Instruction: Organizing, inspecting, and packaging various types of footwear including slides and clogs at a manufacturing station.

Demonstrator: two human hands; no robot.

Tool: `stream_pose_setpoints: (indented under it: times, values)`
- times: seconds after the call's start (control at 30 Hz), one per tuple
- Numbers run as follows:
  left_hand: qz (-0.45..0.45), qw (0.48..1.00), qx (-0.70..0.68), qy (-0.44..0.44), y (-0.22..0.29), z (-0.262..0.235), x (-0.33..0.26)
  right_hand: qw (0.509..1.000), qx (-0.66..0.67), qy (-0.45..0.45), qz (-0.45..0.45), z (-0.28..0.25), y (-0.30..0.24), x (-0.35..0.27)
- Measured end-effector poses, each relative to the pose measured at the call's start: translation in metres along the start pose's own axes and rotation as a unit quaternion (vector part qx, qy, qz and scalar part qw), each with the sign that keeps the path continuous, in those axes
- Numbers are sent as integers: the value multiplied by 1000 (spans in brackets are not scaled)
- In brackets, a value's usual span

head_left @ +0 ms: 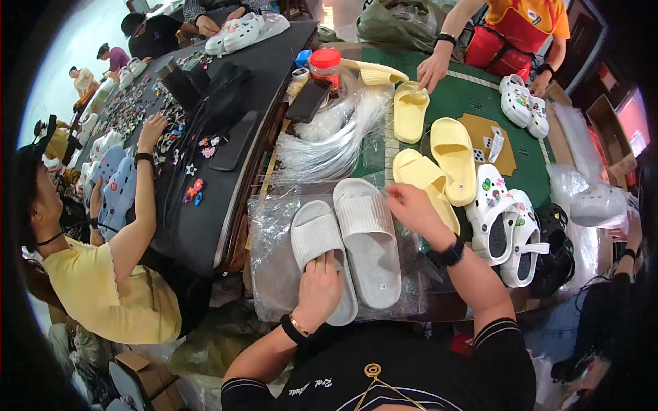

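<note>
One view: head cam, left unit of a side-by-side fisheye pair. We look down and forward from the wearer's head; upright, unmirrored. Black shirt (439, 366) is closest, along the bottom edge; right forearm (480, 288) enters from below. Grey slippers (371, 260) sit mid-frame, close range. Green tabletop (449, 103) spreads beyond them; dark tabletop (181, 229) runs off upper left toward a far person in a pale top (83, 81). We get wide coverage: edges bow toward the rim, corners go black.
</note>
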State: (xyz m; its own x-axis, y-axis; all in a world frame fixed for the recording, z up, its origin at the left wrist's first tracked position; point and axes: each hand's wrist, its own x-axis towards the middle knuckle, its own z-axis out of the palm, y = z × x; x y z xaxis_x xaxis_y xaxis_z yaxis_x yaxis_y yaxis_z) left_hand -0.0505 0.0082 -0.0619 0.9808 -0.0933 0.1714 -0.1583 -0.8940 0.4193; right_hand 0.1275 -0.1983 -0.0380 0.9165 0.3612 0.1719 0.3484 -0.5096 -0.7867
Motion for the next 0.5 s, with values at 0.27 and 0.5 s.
stream_pose_setpoints:
  times: [0.27,0.5]
  values:
    - [-10,1000,-14,16,1,4,-2,965,-234,-67,93,32,11,59]
    - [1,1000,-4,30,-5,6,-6,971,-228,-60,46,32,3,64]
